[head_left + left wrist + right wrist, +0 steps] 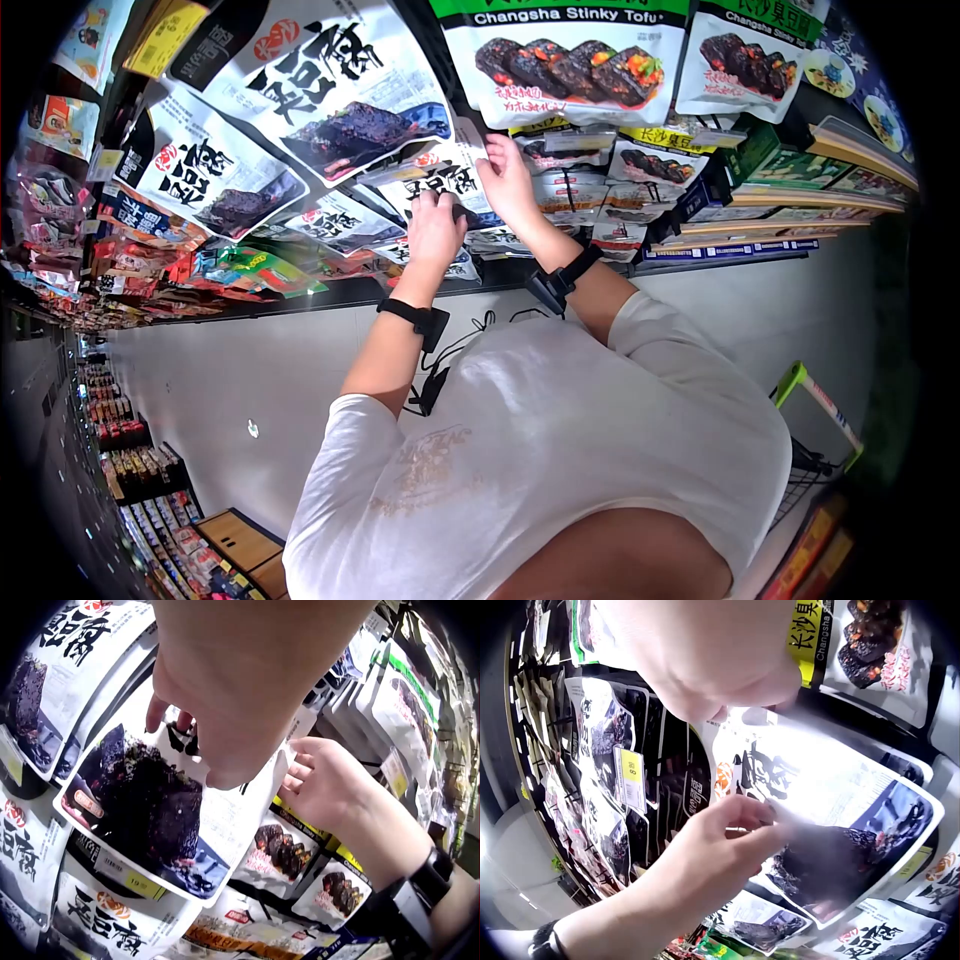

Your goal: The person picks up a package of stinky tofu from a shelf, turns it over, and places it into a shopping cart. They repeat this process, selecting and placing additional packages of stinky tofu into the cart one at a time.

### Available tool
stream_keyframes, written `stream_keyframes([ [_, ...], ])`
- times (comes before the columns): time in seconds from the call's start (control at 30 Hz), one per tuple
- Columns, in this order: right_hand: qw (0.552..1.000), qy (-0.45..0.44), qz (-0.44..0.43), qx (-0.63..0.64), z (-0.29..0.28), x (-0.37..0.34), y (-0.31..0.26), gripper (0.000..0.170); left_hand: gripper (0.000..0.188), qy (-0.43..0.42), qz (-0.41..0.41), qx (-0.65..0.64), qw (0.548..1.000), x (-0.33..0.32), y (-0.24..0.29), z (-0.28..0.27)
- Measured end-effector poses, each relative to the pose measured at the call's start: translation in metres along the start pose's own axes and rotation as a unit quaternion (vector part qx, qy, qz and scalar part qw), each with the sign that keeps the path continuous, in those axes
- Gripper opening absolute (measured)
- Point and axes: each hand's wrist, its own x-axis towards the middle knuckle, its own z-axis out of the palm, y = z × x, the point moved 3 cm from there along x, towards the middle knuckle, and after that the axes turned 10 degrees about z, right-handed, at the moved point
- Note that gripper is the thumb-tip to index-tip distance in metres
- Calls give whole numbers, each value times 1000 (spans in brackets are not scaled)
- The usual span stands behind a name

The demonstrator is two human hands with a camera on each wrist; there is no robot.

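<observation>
Left wrist: price tag [124,874] below pouch [150,806]

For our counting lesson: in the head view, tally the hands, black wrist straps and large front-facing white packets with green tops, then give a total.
Hands: 2
Black wrist straps: 2
Green-topped white packets: 2
Total: 6

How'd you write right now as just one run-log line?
left hand: on front of white pouch | right hand: at its edge | other pouches: around it
</observation>
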Motion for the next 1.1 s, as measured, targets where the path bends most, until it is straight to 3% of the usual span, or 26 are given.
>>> stream_keyframes([
  [0.1,999,-13,35,1,-27,-31,-9,39,34,-28,17,-7,999,3,-10,16],
  [0.2,1000,4,23,16,-57,-64,-2,34,39,4,50,5,999,16,-20,22],
  [0.33,998,60,0,-6,-99,-122,-7,19,48,19,64,10,998,27,-29,26],
  [0.43,991,97,59,-76,-131,-184,-35,14,46,-40,39,23,998,37,-29,24],
  [0.5,981,96,142,-86,-151,-230,-42,14,45,-23,36,32,999,39,-28,26],
  [0.7,962,173,207,-31,-220,-376,-34,13,36,89,75,1,993,11,-22,33],
  [0.77,958,210,195,-23,-237,-416,-49,15,40,40,116,41,992,4,-30,57],
  [0.83,940,281,193,4,-263,-454,-55,16,48,3,109,25,994,-23,-6,58],
  [0.9,917,328,217,58,-284,-484,-59,17,46,56,150,-46,986,-53,21,74],
  [0.97,907,340,228,100,-303,-502,-51,18,44,-54,209,-158,964,-86,66,83],
  [1.0,892,349,269,101,-307,-506,-55,18,42,-79,258,-217,938,-105,98,84],
  [1.1,892,342,255,153,-323,-516,-68,17,38,-168,366,-326,855,-186,204,45],
])
